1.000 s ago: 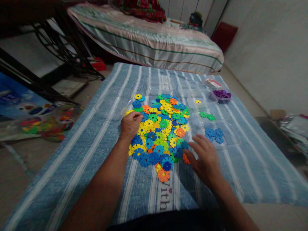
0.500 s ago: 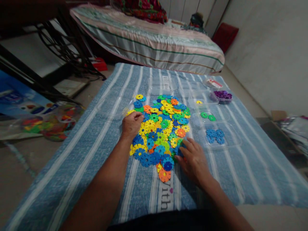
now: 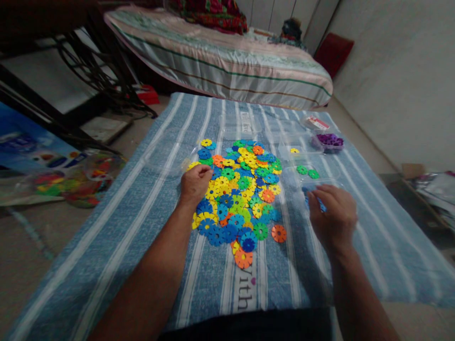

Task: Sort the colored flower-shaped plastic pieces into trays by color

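Note:
A heap of flat plastic snowflake discs (image 3: 238, 189) in blue, yellow, green and orange lies on a blue striped cloth (image 3: 142, 213). My left hand (image 3: 194, 182) rests in a loose fist on the heap's left edge. My right hand (image 3: 332, 215) hovers with fingers curled over a clear tray of blue discs (image 3: 346, 199), pinching a blue disc. More clear trays lie beyond it: green discs (image 3: 306, 170), one yellow disc (image 3: 293, 150) and purple discs (image 3: 329, 140).
A bed with a striped cover (image 3: 227, 61) stands behind the cloth. A black metal frame (image 3: 88, 71) and a clear bag of coloured pieces (image 3: 67, 182) are on the floor at the left. A wall runs along the right, with clutter (image 3: 433, 189) at its foot.
My right hand left the heap's lower right edge and moved right to the tray of blue discs. A green and an orange disc now show where it was. My left hand stayed put.

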The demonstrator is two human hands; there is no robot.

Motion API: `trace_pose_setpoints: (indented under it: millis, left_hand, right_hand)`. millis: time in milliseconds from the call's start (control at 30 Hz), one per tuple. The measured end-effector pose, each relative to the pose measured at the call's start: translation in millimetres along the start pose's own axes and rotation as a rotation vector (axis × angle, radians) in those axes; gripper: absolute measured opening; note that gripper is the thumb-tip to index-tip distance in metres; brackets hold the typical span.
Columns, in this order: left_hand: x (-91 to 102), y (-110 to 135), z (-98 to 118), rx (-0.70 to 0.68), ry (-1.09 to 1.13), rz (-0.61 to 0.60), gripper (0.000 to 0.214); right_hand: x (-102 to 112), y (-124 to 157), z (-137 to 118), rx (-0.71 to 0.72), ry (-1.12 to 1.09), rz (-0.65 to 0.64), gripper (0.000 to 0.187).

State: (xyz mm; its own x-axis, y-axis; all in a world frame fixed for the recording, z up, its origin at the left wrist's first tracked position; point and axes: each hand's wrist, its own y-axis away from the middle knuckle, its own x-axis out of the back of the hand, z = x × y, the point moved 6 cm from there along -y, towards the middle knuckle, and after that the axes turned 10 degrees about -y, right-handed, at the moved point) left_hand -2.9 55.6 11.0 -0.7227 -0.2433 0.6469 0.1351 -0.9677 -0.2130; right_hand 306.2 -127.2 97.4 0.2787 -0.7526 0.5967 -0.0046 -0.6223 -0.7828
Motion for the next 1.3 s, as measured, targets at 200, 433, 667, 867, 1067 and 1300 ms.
trace_pose_setpoints:
  millis: [200,433,667,867,1067,1300]
  left_hand:
    - [0.1,0.6,-0.4,0.008,-0.003,-0.002,0.024]
    - [-0.1,1.5,1.0,0.009,-0.014,-0.008,0.025]
    - [-1.3,2.3,0.8,0.013,0.004,-0.017,0.022]
    - [-1.9,2.8,-0.5,0.007,0.002,-0.018,0.023]
    - [-0.1,3.1,2.2,0.005,-0.016,-0.008,0.023]
    - [0.0,3.3,2.8,0.008,-0.010,-0.012,0.023]
  right_hand:
    - [-6.0,8.4,-15.0,-0.007,-0.152,-0.068,0.006]
    - [-45.0,48.6,-102.6,0.134,-0.558,-0.533,0.035]
    - [-54.9,56.0,-98.0,0.098,-0.516,-0.567,0.024]
    - [-50.4,60.3,-72.3,0.007,-0.487,-0.512,0.015]
    - [-49.7,61.0,-79.1,0.010,-0.476,-0.493,0.023]
    - [-55.0,58.2,-93.1,-0.020,-0.507,-0.493,0.014]
